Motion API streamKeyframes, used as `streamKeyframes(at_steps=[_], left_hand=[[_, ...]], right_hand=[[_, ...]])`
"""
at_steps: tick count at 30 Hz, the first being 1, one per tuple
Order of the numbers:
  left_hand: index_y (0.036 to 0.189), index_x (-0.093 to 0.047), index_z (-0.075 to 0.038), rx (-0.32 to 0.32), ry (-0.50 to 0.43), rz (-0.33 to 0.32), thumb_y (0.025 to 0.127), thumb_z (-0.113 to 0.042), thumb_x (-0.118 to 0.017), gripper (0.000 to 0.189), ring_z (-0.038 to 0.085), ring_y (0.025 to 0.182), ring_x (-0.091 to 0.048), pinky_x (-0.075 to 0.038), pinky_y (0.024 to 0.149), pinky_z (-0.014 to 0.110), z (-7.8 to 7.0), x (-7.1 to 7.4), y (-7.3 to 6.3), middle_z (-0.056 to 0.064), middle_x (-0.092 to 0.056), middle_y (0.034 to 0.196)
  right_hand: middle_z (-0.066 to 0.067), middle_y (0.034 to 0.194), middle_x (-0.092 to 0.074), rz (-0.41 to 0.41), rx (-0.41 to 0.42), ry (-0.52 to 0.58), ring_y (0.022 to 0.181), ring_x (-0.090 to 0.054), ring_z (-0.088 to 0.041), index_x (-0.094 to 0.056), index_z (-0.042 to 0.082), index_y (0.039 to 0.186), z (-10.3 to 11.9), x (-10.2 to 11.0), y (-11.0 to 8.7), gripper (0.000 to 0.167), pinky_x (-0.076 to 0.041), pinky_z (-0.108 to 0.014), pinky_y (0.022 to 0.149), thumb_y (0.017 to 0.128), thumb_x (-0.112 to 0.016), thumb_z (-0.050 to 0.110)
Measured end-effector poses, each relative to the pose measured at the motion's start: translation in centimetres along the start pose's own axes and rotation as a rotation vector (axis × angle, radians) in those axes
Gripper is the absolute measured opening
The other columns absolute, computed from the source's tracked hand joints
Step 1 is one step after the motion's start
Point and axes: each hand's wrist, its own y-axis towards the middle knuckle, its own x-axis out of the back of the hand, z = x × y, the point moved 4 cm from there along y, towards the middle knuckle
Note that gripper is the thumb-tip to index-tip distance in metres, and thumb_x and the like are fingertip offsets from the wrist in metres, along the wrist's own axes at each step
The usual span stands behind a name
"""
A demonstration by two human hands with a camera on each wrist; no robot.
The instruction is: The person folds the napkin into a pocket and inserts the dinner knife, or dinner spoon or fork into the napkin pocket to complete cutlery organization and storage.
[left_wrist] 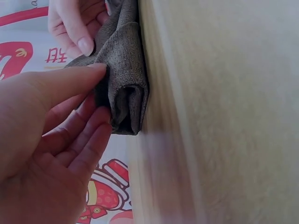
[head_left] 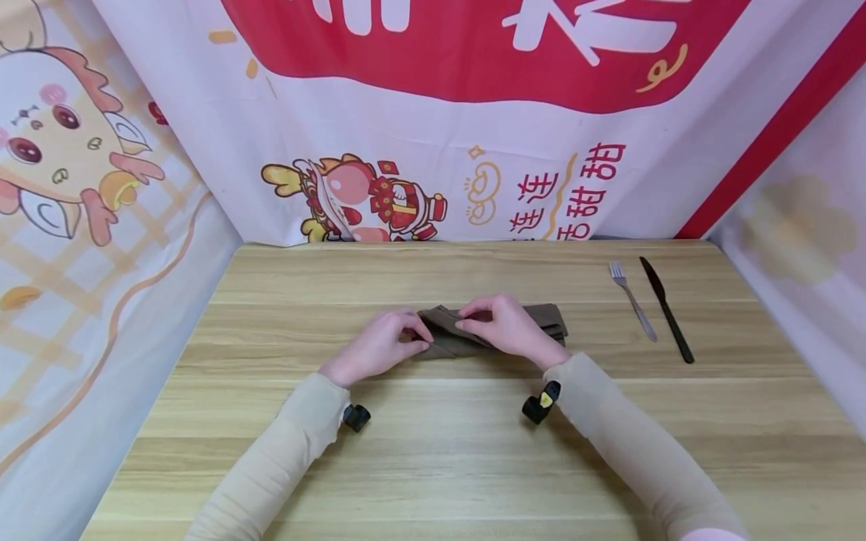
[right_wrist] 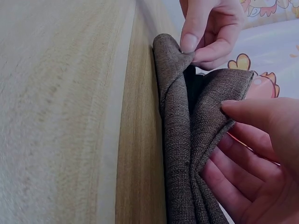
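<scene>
A dark brown cloth napkin [head_left: 467, 347], folded into a long strip, lies across the middle of the table. At its left end, my left hand [head_left: 386, 344] pinches a folded edge between thumb and fingers. My right hand [head_left: 507, 327] holds a raised upper flap near the centre. In the right wrist view the napkin [right_wrist: 175, 140] gapes between its layers, the right thumb on the lifted flap. Seen from the left wrist, the napkin's end [left_wrist: 124, 60] shows a rolled, layered fold. Part of the strip is hidden behind my right hand.
A fork [head_left: 632, 299] and a dark knife [head_left: 666, 309] lie side by side to the right of the napkin. The wooden table [head_left: 433, 466] meets a printed white cloth backdrop [head_left: 473, 135] at its far edge, with more cloth at both sides.
</scene>
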Motion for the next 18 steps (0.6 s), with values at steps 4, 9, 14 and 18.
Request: streamKeyframes(at_steps=[4,9,14,18], left_hand=[[0.098,-0.077,-0.016,-0.011,-0.057,-0.009,0.093,-0.011,-0.077,0.007,0.012,0.093,-0.062,-0.053,0.084,0.036,-0.1,0.6,-0.2,-0.01,-0.066,0.1],[0.095,-0.077,-0.015,-0.051,-0.073,-0.018,0.091,-0.01,-0.079,0.007,0.012,0.09,-0.062,-0.053,0.083,0.039,-0.1,0.7,-0.2,-0.011,-0.066,0.097],[0.093,-0.077,-0.017,-0.081,-0.068,-0.03,0.089,-0.01,-0.081,0.008,0.008,0.093,-0.062,-0.051,0.086,0.035,-0.1,0.7,-0.3,-0.012,-0.067,0.096],[0.092,-0.077,-0.017,-0.088,-0.098,-0.02,0.089,-0.01,-0.081,0.009,0.012,0.094,-0.063,-0.051,0.086,0.037,-0.2,0.8,-0.5,-0.012,-0.067,0.097]], right_hand=[[0.004,0.097,-0.074,0.042,0.015,-0.011,0.087,-0.068,-0.013,-0.08,0.013,0.101,0.1,-0.1,0.0,0.017,-0.056,-0.034,0.078,0.093,-0.078,0.027],[0.009,0.066,-0.064,0.114,-0.047,-0.043,0.054,-0.05,-0.01,-0.081,0.019,0.089,0.3,-0.3,0.3,0.037,-0.041,-0.029,0.051,0.094,-0.068,0.053],[0.006,0.065,-0.061,0.148,-0.133,-0.08,0.059,-0.046,-0.012,-0.077,0.017,0.079,0.6,-0.9,1.2,0.042,-0.038,-0.029,0.054,0.091,-0.07,0.057],[0.006,0.062,-0.057,0.167,-0.146,-0.112,0.059,-0.046,-0.012,-0.074,0.017,0.074,1.1,-1.6,1.8,0.04,-0.038,-0.028,0.055,0.087,-0.076,0.055]])
